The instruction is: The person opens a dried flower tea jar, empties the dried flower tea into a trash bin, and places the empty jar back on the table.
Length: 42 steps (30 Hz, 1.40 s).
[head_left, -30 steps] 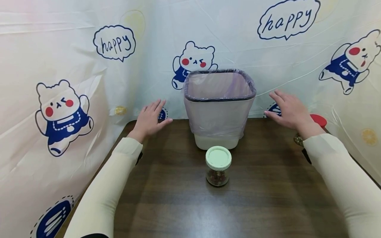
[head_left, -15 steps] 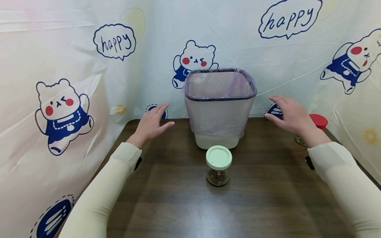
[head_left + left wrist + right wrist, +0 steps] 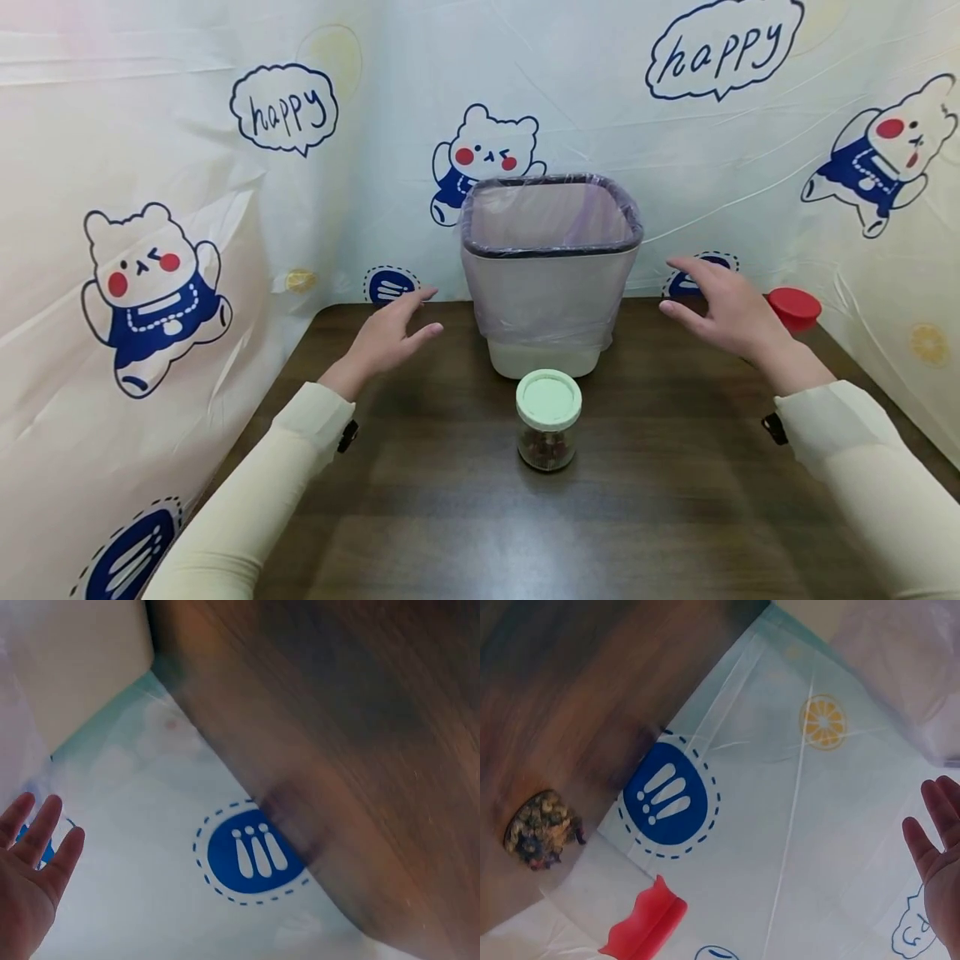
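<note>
My left hand (image 3: 381, 340) hovers over the table's far left part with fingers extended and thumb apart, holding nothing. On the other side my right hand (image 3: 729, 318) is held up the same way, fingers loosely bent and nothing in them. Between the two hands stands a pale wastebasket (image 3: 551, 308) lined with a thin purplish bag folded over its dark rim. In front of it is a small glass jar (image 3: 548, 421) with a mint-green lid and dark contents. Just behind my right hand shows a red lid (image 3: 795, 308); dried flowers (image 3: 544, 829) appear below it in the right wrist view.
The dark wooden table (image 3: 450, 517) ends at its back edge against a printed curtain (image 3: 375, 125) with cartoon bears and "happy" bubbles. The curtain also runs along both sides.
Both hands have come down slightly and a little back toward me, fingers still loose. The wastebasket and the jars stay where they were.
</note>
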{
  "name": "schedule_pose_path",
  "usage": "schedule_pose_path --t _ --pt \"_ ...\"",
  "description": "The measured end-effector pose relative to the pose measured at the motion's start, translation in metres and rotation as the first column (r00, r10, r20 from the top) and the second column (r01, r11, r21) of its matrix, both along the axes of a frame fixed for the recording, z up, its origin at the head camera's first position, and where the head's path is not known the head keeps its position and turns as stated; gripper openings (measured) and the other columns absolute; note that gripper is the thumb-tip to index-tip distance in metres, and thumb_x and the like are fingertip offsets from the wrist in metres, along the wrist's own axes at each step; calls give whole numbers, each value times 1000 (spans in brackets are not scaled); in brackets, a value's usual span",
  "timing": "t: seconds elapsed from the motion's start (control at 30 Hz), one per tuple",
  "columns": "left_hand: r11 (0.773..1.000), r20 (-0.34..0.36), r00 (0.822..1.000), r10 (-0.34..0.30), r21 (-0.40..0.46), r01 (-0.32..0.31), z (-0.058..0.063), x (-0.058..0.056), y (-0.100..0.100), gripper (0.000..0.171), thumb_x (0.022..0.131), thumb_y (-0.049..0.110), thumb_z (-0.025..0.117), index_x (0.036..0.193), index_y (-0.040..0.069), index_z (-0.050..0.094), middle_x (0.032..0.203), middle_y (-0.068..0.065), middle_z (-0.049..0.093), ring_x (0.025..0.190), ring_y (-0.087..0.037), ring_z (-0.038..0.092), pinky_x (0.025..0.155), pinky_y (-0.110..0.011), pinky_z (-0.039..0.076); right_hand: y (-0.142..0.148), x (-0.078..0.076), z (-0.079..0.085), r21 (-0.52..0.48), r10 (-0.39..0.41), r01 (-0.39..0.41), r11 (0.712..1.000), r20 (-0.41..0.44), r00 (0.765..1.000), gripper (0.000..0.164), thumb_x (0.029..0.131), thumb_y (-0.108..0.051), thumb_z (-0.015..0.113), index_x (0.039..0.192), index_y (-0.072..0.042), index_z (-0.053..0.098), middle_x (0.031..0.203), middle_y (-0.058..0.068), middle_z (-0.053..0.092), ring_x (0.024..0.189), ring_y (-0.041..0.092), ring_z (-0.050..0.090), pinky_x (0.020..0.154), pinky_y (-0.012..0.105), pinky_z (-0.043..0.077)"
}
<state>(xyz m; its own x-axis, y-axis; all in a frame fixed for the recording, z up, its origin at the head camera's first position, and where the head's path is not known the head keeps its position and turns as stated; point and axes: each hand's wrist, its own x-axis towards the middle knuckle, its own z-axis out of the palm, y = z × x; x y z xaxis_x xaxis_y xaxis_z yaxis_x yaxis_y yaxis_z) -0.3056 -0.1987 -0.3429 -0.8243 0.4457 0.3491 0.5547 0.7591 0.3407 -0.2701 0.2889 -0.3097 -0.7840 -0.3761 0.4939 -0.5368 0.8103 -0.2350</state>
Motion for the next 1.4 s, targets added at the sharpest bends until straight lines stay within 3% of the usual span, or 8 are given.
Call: schedule_pose_path --t 0.33,0.47,0.6,0.77,1.0,1.23,1.4 --pt "986 89 990 -113 130 101 -11 14 13 61 98 48 51 145 11 43 142 -8 49 128 -27 47 106 -48 35 -11 15 -14 -139 99 -97 985 7 995 59 90 -22 70 142 -7 47 141 17 49 128 37 45 102 57 35" --pt "975 86 983 -164 167 148 -17 21 18 57 98 43 54 144 10 44 141 -8 51 126 -27 49 105 -46 36 -17 18 -20 -180 174 -179 967 -47 984 58 88 -13 71 140 -5 49 136 17 53 124 33 49 108 36 33" --pt "963 78 975 -210 189 192 -22 28 22 56 98 42 55 142 9 46 140 -8 52 124 -24 51 103 -46 39 -25 21 -25 -228 263 -278 933 -95 960 56 86 -6 71 138 -1 50 132 18 56 124 19 50 105 18 29" --pt "947 79 963 -257 222 234 -27 33 28 67 95 57 50 141 9 47 138 -8 53 121 -26 53 99 -50 42 -36 25 -31 -281 344 -359 890 -100 933 54 86 -3 68 137 1 50 131 18 57 124 7 48 104 17 31" --pt "913 109 934 -340 275 300 -36 38 42 79 90 68 49 140 7 48 136 -12 54 119 -25 54 96 -53 42 -50 32 -40 -306 382 -381 873 -60 922 56 84 0 68 137 0 50 133 16 56 124 8 48 102 18 32" --pt "895 217 890 -401 302 329 -45 47 57 79 87 51 68 144 3 42 142 -15 48 124 -30 49 99 -58 39 -66 37 -48 -326 421 -407 853 -30 907 57 85 -6 71 138 -1 50 135 14 55 125 16 49 103 19 32" --pt "888 246 873 -421 309 341 -52 53 67 80 82 34 78 145 5 40 144 -14 46 125 -32 48 101 -56 37 -76 39 -55 -333 425 -397 855 14 905 61 83 -4 73 139 -3 49 136 12 54 125 23 49 103 20 32"
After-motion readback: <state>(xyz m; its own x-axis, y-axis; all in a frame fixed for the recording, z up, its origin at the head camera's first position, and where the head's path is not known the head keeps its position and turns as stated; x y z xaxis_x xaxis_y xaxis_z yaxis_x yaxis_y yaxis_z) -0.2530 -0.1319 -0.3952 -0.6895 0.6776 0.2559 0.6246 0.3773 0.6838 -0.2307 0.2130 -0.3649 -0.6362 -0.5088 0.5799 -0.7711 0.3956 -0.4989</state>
